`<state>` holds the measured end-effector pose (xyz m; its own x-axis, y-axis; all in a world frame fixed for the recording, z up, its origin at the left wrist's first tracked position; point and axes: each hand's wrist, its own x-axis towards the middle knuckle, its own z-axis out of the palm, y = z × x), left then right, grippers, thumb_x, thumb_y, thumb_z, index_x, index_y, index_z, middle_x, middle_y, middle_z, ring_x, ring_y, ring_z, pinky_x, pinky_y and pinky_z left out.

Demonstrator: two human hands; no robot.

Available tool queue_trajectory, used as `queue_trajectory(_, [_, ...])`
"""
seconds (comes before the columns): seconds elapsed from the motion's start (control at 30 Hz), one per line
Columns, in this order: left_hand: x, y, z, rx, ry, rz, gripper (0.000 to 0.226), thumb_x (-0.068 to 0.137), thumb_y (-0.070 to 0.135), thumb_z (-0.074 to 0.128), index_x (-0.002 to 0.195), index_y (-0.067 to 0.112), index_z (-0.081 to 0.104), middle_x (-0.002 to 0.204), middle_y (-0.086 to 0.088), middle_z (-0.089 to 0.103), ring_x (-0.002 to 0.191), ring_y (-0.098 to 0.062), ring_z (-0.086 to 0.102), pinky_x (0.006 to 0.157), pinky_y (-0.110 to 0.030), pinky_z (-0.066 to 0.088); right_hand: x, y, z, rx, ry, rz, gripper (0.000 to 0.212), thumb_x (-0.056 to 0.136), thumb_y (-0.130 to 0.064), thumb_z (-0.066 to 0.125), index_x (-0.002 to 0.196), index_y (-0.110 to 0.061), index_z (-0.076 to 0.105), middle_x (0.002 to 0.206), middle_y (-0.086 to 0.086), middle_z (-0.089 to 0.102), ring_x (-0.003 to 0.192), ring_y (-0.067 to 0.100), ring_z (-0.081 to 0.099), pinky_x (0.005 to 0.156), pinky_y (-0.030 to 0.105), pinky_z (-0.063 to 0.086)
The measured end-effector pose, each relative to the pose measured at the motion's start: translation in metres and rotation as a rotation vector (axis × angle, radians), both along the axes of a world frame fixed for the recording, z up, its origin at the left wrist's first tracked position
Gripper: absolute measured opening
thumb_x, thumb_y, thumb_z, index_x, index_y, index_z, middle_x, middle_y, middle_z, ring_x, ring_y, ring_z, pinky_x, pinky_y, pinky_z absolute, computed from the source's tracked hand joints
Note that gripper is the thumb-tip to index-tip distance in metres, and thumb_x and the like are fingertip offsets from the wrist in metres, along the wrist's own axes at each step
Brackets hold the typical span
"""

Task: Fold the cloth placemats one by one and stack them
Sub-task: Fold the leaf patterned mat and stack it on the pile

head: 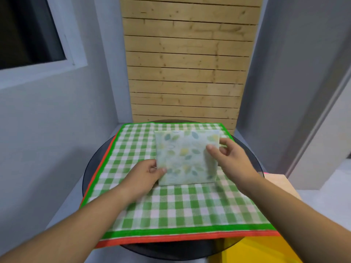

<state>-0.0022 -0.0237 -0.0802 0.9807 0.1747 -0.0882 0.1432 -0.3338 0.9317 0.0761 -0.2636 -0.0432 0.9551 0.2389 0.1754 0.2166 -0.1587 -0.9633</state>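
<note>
As the left hand (pixel 147 175) pinches the folded leaf-print placemat (pixel 187 158), the right hand (pixel 230 160) pinches its opposite edge.

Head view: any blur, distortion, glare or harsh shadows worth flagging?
Head view: wide-angle distortion tilts the walls and wooden slat panel; head view slightly soft overall, the right hand softest; lighting even, with faint shadows beside the folded placemat on the green checked placemat; no glare.

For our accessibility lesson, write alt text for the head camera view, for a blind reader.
A person's left hand and right hand grip a folded leaf-print placemat over a green checked placemat, spread flat atop an orange-edged placemat on a round dark table.
</note>
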Motion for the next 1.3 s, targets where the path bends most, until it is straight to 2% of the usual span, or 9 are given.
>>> queue_trajectory(0.13, [0.007,0.000,-0.004,0.060,0.014,0.033,0.019,0.100,0.020,0.062,0.119,0.021,0.065,0.097,0.005,0.079,0.078,-0.007,0.074,0.063,-0.021,0.052,0.007,-0.001,-0.024,-0.320,0.020,-0.005,0.028,0.092,-0.030,0.067,0.117,-0.022,0.056,0.070,-0.005,0.055,0.056,0.003,0.053,0.055,0.020,0.042])
queue_trajectory(0.27, [0.012,-0.004,-0.007,0.138,0.008,0.089,0.031,0.096,0.023,0.068,0.126,0.026,0.061,0.101,0.012,0.074,0.087,-0.005,0.071,0.077,-0.026,0.058,0.011,-0.003,-0.036,-0.528,-0.007,0.022,0.049,0.092,-0.030,0.066,0.136,-0.022,0.046,0.081,0.006,0.063,0.069,0.016,0.059,0.061,0.030,0.045])
queue_trajectory(0.43, [0.014,-0.016,-0.009,0.273,-0.022,0.122,0.037,0.096,0.026,0.067,0.130,0.028,0.053,0.097,0.016,0.063,0.084,-0.002,0.063,0.069,-0.018,0.048,0.012,-0.001,-0.043,-0.589,-0.025,0.063,0.074,0.093,-0.027,0.066,0.152,-0.029,0.022,0.075,-0.014,0.047,0.066,0.003,0.049,0.060,0.019,0.036])
queue_trajectory(0.6, [0.016,-0.022,-0.012,0.417,0.029,0.126,0.024,0.094,0.036,0.066,0.112,0.024,0.057,0.114,-0.010,0.064,0.098,-0.022,0.065,0.088,-0.041,0.056,0.015,-0.001,-0.044,-0.695,-0.019,0.055,0.052,0.088,-0.037,0.070,0.135,-0.029,0.049,0.079,-0.016,0.044,0.078,0.014,0.051,0.072,0.026,0.041])
queue_trajectory(0.73, [0.015,-0.026,-0.014,0.540,0.089,0.086,0.043,0.093,0.051,0.059,0.124,0.022,0.054,0.128,-0.007,0.055,0.101,-0.018,0.058,0.087,-0.035,0.052,0.013,0.001,-0.044,-0.787,0.018,0.047,0.053,0.084,-0.051,0.070,0.130,-0.030,0.053,0.106,-0.001,0.059,0.094,0.021,0.060,0.079,0.029,0.046])
queue_trajectory(0.9, [0.014,-0.044,-0.015,0.862,0.135,0.018,0.073,0.099,0.062,0.034,0.160,0.029,0.013,0.166,-0.004,0.012,0.152,-0.025,0.010,0.123,-0.043,0.013,0.007,0.011,-0.048,-1.021,-0.070,-0.071,0.061,0.080,-0.072,0.057,0.128,-0.036,0.053,0.128,0.003,0.047,0.120,0.025,0.047,0.101,0.039,0.042])
queue_trajectory(1.0, [0.016,-0.051,-0.018,0.902,0.174,-0.081,0.071,0.102,0.061,0.019,0.161,0.028,-0.005,0.167,-0.004,-0.021,0.153,-0.019,-0.022,0.125,-0.043,-0.008,0.000,0.018,-0.049,-1.030,-0.118,-0.110,0.063,0.081,-0.076,0.049,0.127,-0.033,0.051,0.133,0.002,0.042,0.127,0.025,0.037,0.103,0.040,0.031])
queue_trajectory(1.13, [0.020,-0.053,-0.024,0.942,0.249,-0.123,0.069,0.103,0.060,0.011,0.160,0.027,-0.008,0.165,-0.006,-0.025,0.151,-0.022,-0.028,0.123,-0.047,-0.015,-0.005,0.025,-0.058,-1.051,-0.130,-0.122,0.066,0.083,-0.076,0.041,0.132,-0.030,0.044,0.146,0.005,0.032,0.137,0.027,0.026,0.110,0.043,0.022])
queue_trajectory(1.3, [0.021,-0.053,-0.028,0.981,0.281,-0.117,0.069,0.101,0.063,0.009,0.160,0.031,-0.010,0.165,-0.002,-0.027,0.151,-0.024,-0.028,0.121,-0.052,-0.016,-0.007,0.019,-0.068,-1.064,-0.185,-0.150,0.064,0.084,-0.078,0.036,0.134,-0.037,0.040,0.137,0.002,0.038,0.131,0.025,0.031,0.109,0.042,0.024])
